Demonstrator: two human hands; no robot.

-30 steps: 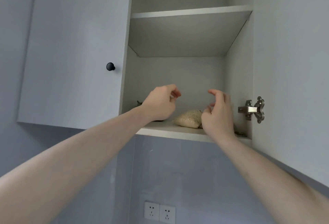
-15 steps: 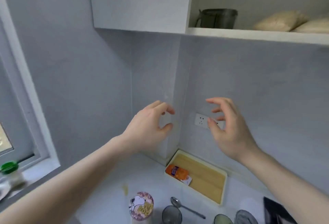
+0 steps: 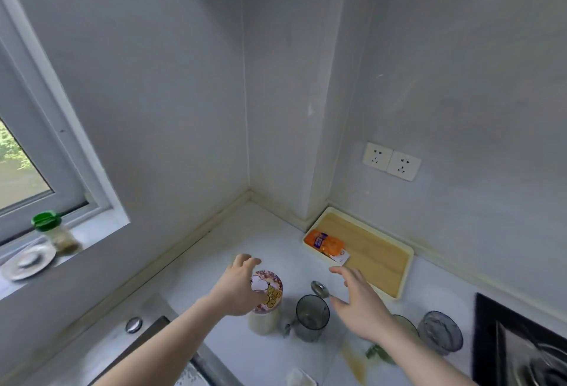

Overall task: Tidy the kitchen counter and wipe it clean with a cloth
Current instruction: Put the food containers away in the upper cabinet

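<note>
My left hand (image 3: 237,289) hovers open just above a jar with a cartoon-dog lid (image 3: 267,292) on the white counter (image 3: 221,250). My right hand (image 3: 357,302) is open too, fingers spread, above a metal spoon (image 3: 319,289) and a dark tumbler (image 3: 311,316). Neither hand holds anything. An orange packet (image 3: 328,244) lies on a wooden tray (image 3: 377,258) in the corner. A yellowish spill (image 3: 352,361) and a green leaf scrap (image 3: 376,353) mark the counter near my right forearm. No cloth is in view.
Two more glasses (image 3: 440,335) stand right of my right arm, beside a black stove (image 3: 518,345). The sink edge (image 3: 153,329) is at the lower left. A green-capped jar (image 3: 55,233) and a small plate (image 3: 27,261) sit on the window sill. Wall sockets (image 3: 391,161) are above the tray.
The view has dropped from the open wall cupboard to the counter. Both hands came down from the shelf, empty, and now hover over the jar and the spoon.
</note>
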